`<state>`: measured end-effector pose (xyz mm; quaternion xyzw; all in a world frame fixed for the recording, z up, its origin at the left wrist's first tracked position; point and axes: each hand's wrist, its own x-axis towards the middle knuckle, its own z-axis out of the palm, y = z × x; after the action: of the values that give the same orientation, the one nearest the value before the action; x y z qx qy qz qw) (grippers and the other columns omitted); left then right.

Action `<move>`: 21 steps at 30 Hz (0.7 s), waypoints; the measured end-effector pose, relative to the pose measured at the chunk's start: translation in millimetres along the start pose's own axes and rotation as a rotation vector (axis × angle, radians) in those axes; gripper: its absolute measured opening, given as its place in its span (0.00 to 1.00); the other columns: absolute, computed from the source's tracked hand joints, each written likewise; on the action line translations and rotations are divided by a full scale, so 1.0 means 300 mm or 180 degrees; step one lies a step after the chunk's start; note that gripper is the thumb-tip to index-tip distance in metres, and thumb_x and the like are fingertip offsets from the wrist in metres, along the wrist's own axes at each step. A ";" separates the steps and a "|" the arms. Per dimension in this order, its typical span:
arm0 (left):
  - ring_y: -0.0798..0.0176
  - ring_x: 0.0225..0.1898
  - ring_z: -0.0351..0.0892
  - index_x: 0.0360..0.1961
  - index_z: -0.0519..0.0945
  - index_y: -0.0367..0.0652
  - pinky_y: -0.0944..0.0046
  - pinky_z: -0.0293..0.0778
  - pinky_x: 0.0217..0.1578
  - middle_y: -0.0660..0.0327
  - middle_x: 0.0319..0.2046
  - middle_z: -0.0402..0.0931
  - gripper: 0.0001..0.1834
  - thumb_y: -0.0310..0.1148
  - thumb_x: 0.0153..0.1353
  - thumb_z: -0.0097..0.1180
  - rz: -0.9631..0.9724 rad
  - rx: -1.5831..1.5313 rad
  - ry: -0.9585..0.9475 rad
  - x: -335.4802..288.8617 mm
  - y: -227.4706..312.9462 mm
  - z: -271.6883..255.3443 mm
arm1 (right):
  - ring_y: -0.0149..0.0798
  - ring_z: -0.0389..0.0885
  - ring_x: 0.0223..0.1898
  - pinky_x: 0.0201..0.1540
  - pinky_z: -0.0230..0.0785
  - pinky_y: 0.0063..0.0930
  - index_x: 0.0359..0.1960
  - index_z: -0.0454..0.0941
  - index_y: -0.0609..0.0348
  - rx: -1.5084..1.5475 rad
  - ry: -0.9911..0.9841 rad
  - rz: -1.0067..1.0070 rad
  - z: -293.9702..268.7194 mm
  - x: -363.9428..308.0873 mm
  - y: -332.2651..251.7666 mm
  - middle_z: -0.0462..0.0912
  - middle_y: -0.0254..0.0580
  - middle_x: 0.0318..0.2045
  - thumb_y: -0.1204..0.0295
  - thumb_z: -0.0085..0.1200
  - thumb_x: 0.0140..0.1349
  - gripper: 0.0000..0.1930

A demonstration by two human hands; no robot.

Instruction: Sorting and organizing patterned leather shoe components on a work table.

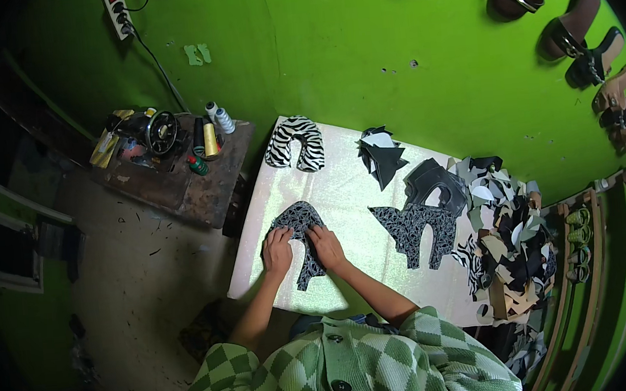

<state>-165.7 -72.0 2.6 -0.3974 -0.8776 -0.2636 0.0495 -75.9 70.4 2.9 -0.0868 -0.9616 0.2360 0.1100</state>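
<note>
A U-shaped shoe-upper piece (298, 214) in black-and-grey patterned material lies on the white table, its curved end facing away from me. My left hand (278, 251) is at its left side, the fingers bent over the material and closed on it. On the opposite side my right hand (327, 248) pinches the right edge, thumb side toward the inner opening. Below that hand, one leg of the piece hangs free of the fingers and rests on the tabletop. What lies under my fingertips is hidden.
On the white table (342, 193) lie a zebra-striped U-shaped piece (277, 148), more patterned pieces (411, 233), black cut pieces (382, 155) and a heap of scraps (510, 228). A sewing machine (148, 132) with thread spools (211, 139) stands left. Sandals (571, 22) hang on the green wall.
</note>
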 end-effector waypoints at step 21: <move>0.56 0.44 0.69 0.39 0.75 0.45 0.56 0.65 0.45 0.60 0.39 0.72 0.15 0.23 0.47 0.49 0.0508 -0.0708 -0.0455 0.124 0.536 0.250 | 0.50 0.66 0.47 0.50 0.60 0.41 0.41 0.69 0.56 -0.0171 0.1735 0.2680 -0.378 -0.554 0.478 0.68 0.48 0.41 0.78 0.58 0.41 0.21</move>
<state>-65.3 78.3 17.5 -0.4866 -0.8099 -0.3254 -0.0367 128.9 208.7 4.9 -0.5286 -0.7852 0.2038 0.2501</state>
